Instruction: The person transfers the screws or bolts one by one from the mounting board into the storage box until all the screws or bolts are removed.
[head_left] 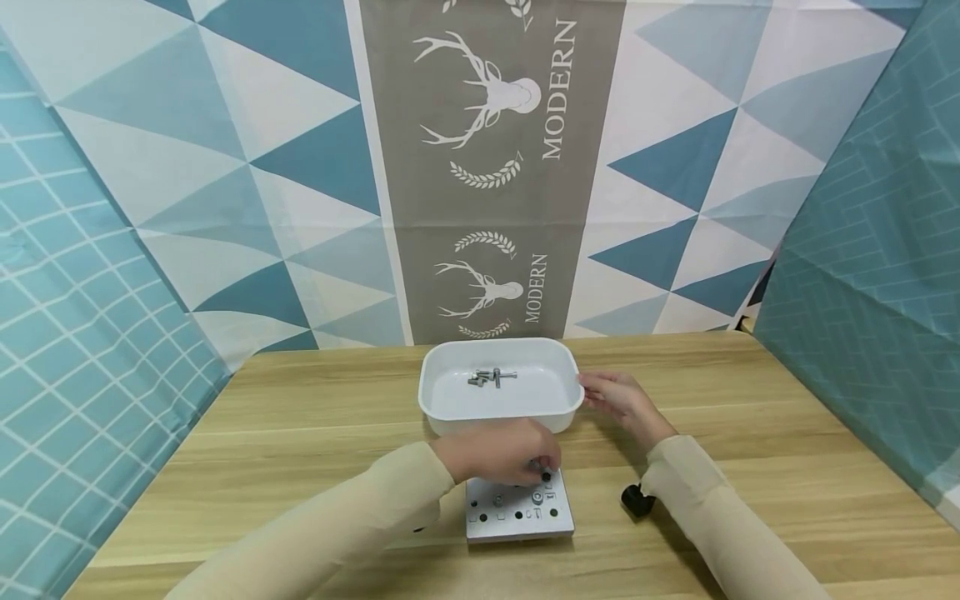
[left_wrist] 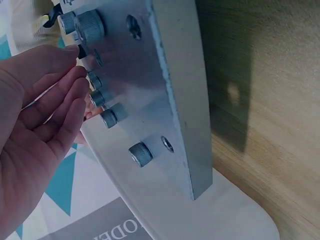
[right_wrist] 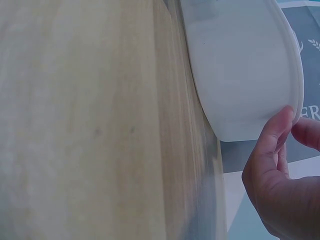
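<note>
A metal block (head_left: pixel 521 527) with round holes and several socket-head bolts (left_wrist: pixel 140 154) standing in it lies on the table. Over its far right part is my left hand (head_left: pixel 498 452), thumb and fingertips pinching a small bolt mostly hidden by them. In the left wrist view the left hand (left_wrist: pixel 42 100) is close against the block's top face. Beyond the block stands a white tray (head_left: pixel 442 408) with several loose bolts (head_left: pixel 491 377) inside. My right hand (head_left: pixel 618 404) pinches the tray's right rim, its fingertips under the lip in the right wrist view.
A wooden table (head_left: pixel 322 458) carries everything. Patterned cloth (head_left: pixel 300 167) hangs behind the table, with a blue-green cloth (head_left: pixel 862 250) along the right side. A black object (head_left: pixel 637 502) is at the right wrist, by the cuff.
</note>
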